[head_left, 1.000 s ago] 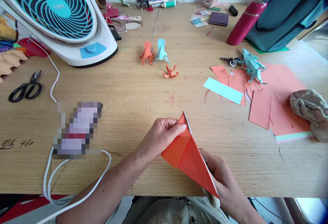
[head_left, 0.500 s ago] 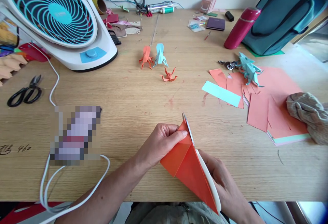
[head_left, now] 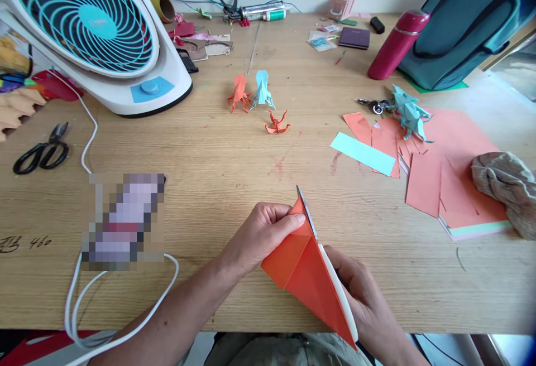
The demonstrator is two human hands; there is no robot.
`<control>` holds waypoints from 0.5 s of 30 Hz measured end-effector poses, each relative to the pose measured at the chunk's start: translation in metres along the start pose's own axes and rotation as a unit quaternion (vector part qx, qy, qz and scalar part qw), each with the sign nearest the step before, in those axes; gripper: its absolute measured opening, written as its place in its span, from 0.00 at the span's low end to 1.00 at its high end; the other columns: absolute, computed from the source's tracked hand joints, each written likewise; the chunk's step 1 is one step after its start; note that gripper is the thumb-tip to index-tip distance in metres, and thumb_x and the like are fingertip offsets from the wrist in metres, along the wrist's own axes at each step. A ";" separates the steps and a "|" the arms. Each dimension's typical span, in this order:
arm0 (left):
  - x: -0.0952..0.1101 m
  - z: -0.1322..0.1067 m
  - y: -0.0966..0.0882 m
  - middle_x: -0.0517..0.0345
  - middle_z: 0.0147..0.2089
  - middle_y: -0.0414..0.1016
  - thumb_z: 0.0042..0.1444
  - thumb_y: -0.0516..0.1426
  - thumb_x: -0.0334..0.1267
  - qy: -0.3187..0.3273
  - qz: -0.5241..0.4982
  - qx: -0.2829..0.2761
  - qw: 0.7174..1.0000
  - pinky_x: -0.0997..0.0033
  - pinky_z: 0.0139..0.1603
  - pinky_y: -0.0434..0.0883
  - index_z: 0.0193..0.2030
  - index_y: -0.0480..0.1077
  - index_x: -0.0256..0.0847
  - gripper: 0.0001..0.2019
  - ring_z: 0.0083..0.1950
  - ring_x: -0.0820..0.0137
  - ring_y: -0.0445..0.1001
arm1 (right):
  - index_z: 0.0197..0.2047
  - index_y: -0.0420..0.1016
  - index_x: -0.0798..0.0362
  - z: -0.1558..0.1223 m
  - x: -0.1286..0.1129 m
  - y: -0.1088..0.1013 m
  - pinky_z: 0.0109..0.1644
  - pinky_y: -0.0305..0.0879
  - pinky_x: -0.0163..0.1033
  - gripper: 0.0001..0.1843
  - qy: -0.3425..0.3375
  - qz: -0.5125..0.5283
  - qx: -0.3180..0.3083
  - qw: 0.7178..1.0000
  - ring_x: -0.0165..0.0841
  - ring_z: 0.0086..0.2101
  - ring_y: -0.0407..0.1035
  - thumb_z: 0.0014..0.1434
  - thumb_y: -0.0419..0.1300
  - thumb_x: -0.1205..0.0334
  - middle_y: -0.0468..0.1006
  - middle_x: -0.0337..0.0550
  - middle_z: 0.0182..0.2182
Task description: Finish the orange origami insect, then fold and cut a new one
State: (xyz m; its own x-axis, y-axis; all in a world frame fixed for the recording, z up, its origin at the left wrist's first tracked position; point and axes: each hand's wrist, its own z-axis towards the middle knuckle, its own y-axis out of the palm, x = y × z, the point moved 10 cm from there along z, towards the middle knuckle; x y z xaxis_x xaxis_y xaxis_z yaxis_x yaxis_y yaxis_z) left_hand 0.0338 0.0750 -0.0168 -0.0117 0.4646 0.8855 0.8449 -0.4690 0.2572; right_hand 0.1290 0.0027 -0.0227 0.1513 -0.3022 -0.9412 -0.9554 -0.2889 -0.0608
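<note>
One folded orange paper point(head_left: 310, 282), roughly triangular, held in front of the person over the near edge of the table point(head_left: 201, 154), narrow tip pointing away. Left hand point(head_left: 272, 235) pinches it near the tip, thumb on top, fingers curled in and partly hidden. Right hand point(head_left: 362, 285) is closed round white-handled scissors point(head_left: 340, 290); blade runs along the paper's right edge, out past the tip. Exact finger placement on the handle and the gap between blades: can't tell. Handling, my read: very light, thin, a bit stiff along the folds, floppy at the wide end; not slippery, but creases and tears easily. Best hold is a flat pinch across the layers near the tip, thumb off the blade line; squeezing the wide end would likely buckle it. Around it: pale blue strip point(head_left: 362, 154) and loose orange sheets point(head_left: 463, 126) to the right; ahead, an orange folded figure point(head_left: 239, 91) beside a pale blue folded figure point(head_left: 262, 90), small orange folded piece point(head_left: 277, 124) nearer. Left side: black-handled scissors point(head_left: 41, 154), white cable point(head_left: 176, 271), fan point(head_left: 100, 25) behind.
</note>
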 end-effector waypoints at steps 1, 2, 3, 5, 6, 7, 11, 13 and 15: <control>0.000 0.000 -0.001 0.60 0.24 0.68 0.60 0.57 0.47 0.000 0.005 0.004 1.000 0.77 0.25 0.57 0.25 0.69 0.36 0.18 0.24 0.77 0.63 | 0.35 0.74 0.54 0.000 0.000 0.000 0.34 0.61 0.34 0.18 -0.004 -0.005 0.002 1.000 0.32 0.31 0.63 0.63 0.59 0.47 0.72 0.39 0.29; -0.001 0.000 -0.002 0.61 0.23 0.66 0.60 0.57 0.47 0.001 0.009 0.010 1.000 0.77 0.24 0.56 0.24 0.67 0.37 0.18 0.23 0.78 0.61 | 0.35 0.74 0.54 0.000 0.000 -0.003 0.34 0.61 0.34 0.19 -0.010 -0.016 0.009 1.000 0.32 0.31 0.63 0.65 0.57 0.46 0.72 0.39 0.29; 0.000 0.001 -0.004 0.62 0.22 0.64 0.59 0.57 0.47 0.004 0.014 0.016 1.000 0.76 0.24 0.55 0.23 0.65 0.37 0.19 0.22 0.78 0.59 | 0.35 0.73 0.53 0.001 0.000 -0.009 0.33 0.61 0.34 0.19 -0.016 -0.037 0.019 0.999 0.32 0.30 0.64 0.66 0.55 0.46 0.72 0.40 0.28; 0.002 0.001 -0.006 0.65 0.21 0.59 0.60 0.57 0.48 0.016 0.027 0.028 0.999 0.76 0.23 0.52 0.21 0.59 0.39 0.21 0.22 0.79 0.55 | 0.33 0.71 0.52 0.002 -0.001 -0.033 0.31 0.59 0.35 0.20 -0.027 -0.122 0.061 0.990 0.31 0.28 0.62 0.67 0.53 0.45 0.70 0.39 0.26; 0.004 0.001 -0.008 0.66 0.21 0.56 0.60 0.57 0.49 0.024 0.035 0.035 0.998 0.76 0.23 0.50 0.21 0.57 0.39 0.22 0.22 0.80 0.54 | 0.33 0.70 0.52 0.003 -0.002 -0.050 0.30 0.57 0.35 0.19 -0.033 -0.193 0.082 0.977 0.31 0.27 0.62 0.66 0.54 0.45 0.68 0.38 0.25; 0.005 0.001 -0.010 0.66 0.21 0.54 0.60 0.57 0.49 0.032 0.046 0.043 0.998 0.75 0.23 0.50 0.21 0.55 0.40 0.23 0.22 0.80 0.52 | 0.33 0.69 0.51 0.004 -0.003 -0.071 0.29 0.56 0.35 0.18 -0.035 -0.275 0.116 0.954 0.30 0.26 0.61 0.66 0.54 0.46 0.67 0.37 0.24; 0.013 0.001 -0.020 0.66 0.22 0.50 0.61 0.56 0.49 0.073 0.106 0.091 0.988 0.74 0.24 0.48 0.22 0.52 0.40 0.23 0.24 0.79 0.51 | 0.36 0.70 0.49 0.001 -0.016 -0.168 0.29 0.52 0.40 0.15 -0.038 -0.556 0.279 0.782 0.34 0.25 0.64 0.64 0.55 0.46 0.72 0.43 0.28; 0.017 0.001 -0.024 0.66 0.23 0.48 0.62 0.56 0.48 0.099 0.139 0.116 0.978 0.73 0.25 0.47 0.22 0.51 0.41 0.23 0.24 0.79 0.49 | 0.41 0.72 0.50 0.003 -0.015 -0.194 0.32 0.53 0.42 0.17 -0.057 -0.624 0.266 0.733 0.40 0.29 0.68 0.65 0.53 0.45 0.74 0.47 0.31; 0.020 0.002 -0.028 0.66 0.23 0.46 0.62 0.55 0.47 0.120 0.167 0.140 0.968 0.72 0.25 0.47 0.22 0.50 0.41 0.23 0.24 0.79 0.48 | 0.44 0.74 0.50 -0.002 -0.018 -0.214 0.33 0.53 0.44 0.20 -0.086 -0.620 0.282 0.728 0.45 0.32 0.70 0.65 0.52 0.43 0.75 0.50 0.32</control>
State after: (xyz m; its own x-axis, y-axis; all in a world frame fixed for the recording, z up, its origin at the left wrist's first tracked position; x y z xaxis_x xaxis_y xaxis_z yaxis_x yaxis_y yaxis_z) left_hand 0.0108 0.0992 -0.0068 0.1913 0.1177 0.9744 0.9348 -0.3245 -0.1443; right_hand 0.3315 0.0679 0.0080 0.9974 0.0050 -0.0726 -0.0722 0.1901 -0.9791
